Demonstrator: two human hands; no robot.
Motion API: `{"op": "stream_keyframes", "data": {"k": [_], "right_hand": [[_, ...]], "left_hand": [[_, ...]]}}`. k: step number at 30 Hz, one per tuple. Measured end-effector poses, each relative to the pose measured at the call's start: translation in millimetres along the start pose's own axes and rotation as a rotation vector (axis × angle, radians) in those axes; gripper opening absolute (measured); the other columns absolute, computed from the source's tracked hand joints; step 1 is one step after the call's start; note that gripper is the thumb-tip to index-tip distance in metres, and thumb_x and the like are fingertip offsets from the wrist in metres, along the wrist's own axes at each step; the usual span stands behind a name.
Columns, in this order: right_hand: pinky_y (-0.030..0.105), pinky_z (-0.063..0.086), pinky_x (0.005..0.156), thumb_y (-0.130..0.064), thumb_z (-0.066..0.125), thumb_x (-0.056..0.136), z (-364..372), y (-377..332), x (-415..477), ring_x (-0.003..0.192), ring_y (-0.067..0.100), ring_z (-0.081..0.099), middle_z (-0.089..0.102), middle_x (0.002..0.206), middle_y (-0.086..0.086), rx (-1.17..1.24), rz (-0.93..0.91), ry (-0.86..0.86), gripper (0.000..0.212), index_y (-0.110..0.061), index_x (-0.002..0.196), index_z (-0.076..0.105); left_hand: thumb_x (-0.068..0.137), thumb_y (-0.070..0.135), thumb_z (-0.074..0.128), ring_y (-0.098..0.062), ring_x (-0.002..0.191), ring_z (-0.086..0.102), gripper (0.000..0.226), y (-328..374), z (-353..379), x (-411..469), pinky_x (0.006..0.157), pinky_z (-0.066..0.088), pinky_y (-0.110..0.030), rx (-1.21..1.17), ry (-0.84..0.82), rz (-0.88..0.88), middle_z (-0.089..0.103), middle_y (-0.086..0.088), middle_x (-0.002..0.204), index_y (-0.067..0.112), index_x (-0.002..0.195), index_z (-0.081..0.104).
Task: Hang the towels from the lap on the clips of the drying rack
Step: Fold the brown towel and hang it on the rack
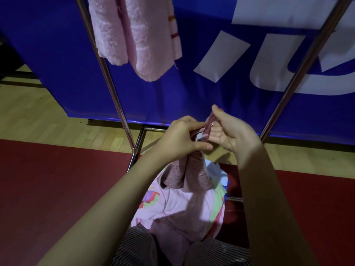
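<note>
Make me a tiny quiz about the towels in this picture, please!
1. True or false: fluffy pale pink towels hang up beside a shiny metal rack pole.
2. What holds the dusty pink terry towel? A: only the left hand. B: only the right hand. C: both hands.
3. Fill in: the big cloth banner behind the rack is ____ with white shapes.
Key: 1 true. 2 C. 3 blue.

hanging pink towels [134,35] cut off by top edge; rack poles [105,73] too; left hand [180,138] hides held towel [192,173] corner.
</note>
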State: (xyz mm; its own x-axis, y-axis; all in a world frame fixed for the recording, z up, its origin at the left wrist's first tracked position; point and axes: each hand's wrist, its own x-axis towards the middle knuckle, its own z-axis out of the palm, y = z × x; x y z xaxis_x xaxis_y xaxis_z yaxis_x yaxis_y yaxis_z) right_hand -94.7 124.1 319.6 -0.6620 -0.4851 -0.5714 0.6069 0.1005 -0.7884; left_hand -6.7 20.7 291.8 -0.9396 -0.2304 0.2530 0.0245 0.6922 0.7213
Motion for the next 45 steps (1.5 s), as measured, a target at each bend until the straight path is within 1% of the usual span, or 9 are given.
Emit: {"op": "stream_keyframes", "data": {"k": [8,13,16,20,22,25,27,33,45], "right_hand": [[0.025,0.059,0.055,-0.039,0.052,0.093,-18.9,-4.3,-3.5,0.057,0.02,0.07,0.069,0.071,0.022,-0.232,-0.074,-0.01,0.052,0.012,0.1,0.058],[0.024,0.051,0.068,-0.033,0.063,0.087,-52.5,-1.8,5.6,0.083,0.019,0.065,0.067,0.105,0.021,-0.684,-0.268,0.199,0.038,-0.001,0.107,0.064],[0.023,0.032,0.095,-0.026,0.075,0.076,-59.5,-2.2,4.6,0.13,0.011,0.038,0.04,0.143,0.001,-0.813,-0.385,0.031,0.079,-0.026,0.143,0.034],[0.029,0.015,0.115,-0.021,0.078,0.073,-53.0,1.3,10.5,0.145,0.008,0.002,0.004,0.158,-0.006,-1.005,-0.462,-0.149,0.096,-0.043,0.145,0.018],[0.025,0.019,0.112,-0.02,0.077,0.073,-54.4,5.7,17.8,0.141,0.013,0.015,0.026,0.149,-0.001,-1.096,-0.46,-0.162,0.076,-0.041,0.135,0.039],[0.034,0.043,0.094,-0.038,0.077,0.063,-62.0,9.6,24.9,0.111,0.027,0.048,0.055,0.109,0.009,-1.2,-0.376,-0.023,0.028,-0.045,0.086,0.063],[0.035,0.046,0.081,-0.052,0.074,0.055,-68.7,10.4,25.7,0.094,0.028,0.056,0.062,0.093,0.011,-1.196,-0.364,0.004,0.029,-0.033,0.076,0.067],[0.03,0.048,0.073,-0.012,0.07,0.08,-66.4,0.8,10.2,0.074,0.018,0.061,0.068,0.079,0.017,-0.77,-0.539,-0.026,0.005,-0.007,0.08,0.07],[0.014,0.048,0.055,-0.008,0.069,0.081,-59.3,3.7,13.0,0.054,0.002,0.059,0.064,0.067,0.005,-0.516,-0.612,0.088,0.007,-0.011,0.075,0.067]], "left_hand": [[0.084,0.009,0.066,-0.001,0.074,0.06,0.016,-11.0,-2.1,2.6,0.077,0.049,-0.023,-0.242,0.084,-0.128,0.064,0.008,0.074,0.006,0.099,0.072],[0.076,0.001,0.072,0.006,0.057,0.054,0.013,-18.4,-10.2,4.0,0.064,0.045,-0.01,-0.42,0.131,-0.231,0.062,0.015,0.054,0.011,0.085,0.071],[0.073,-0.003,0.072,-0.005,0.061,0.06,0.016,-18.4,-14.8,3.3,0.067,0.05,-0.016,-0.533,0.106,-0.235,0.065,0.009,0.058,0.012,0.072,0.069],[0.065,0.0,0.074,-0.012,0.064,0.066,0.02,-17.5,-16.5,3.5,0.073,0.056,-0.025,-0.687,0.003,-0.237,0.068,0.002,0.062,0.018,0.059,0.069],[0.06,0.006,0.074,-0.012,0.064,0.064,0.012,-19.0,-16.7,3.7,0.075,0.055,-0.026,-0.73,-0.045,-0.26,0.067,0.003,0.061,0.017,0.058,0.07],[0.063,0.004,0.075,-0.008,0.063,0.061,0.01,-26.0,-19.7,3.4,0.07,0.052,-0.02,-0.747,-0.082,-0.292,0.063,0.003,0.061,0.008,0.067,0.066],[0.065,0.005,0.078,-0.01,0.066,0.062,0.012,-30.4,-24.6,3.3,0.072,0.052,-0.021,-0.77,-0.071,-0.313,0.066,0.0,0.066,0.008,0.068,0.067],[0.085,0.01,0.059,-0.012,0.065,0.064,0.008,-34.9,-35.1,5.3,0.063,0.053,-0.021,-0.891,0.087,-0.451,0.068,-0.003,0.074,0.005,0.079,0.06],[0.085,0.001,0.062,-0.007,0.062,0.063,0.004,-32.0,-33.7,2.7,0.063,0.054,-0.017,-0.658,0.131,-0.393,0.063,-0.01,0.077,0.001,0.082,0.059]]}}
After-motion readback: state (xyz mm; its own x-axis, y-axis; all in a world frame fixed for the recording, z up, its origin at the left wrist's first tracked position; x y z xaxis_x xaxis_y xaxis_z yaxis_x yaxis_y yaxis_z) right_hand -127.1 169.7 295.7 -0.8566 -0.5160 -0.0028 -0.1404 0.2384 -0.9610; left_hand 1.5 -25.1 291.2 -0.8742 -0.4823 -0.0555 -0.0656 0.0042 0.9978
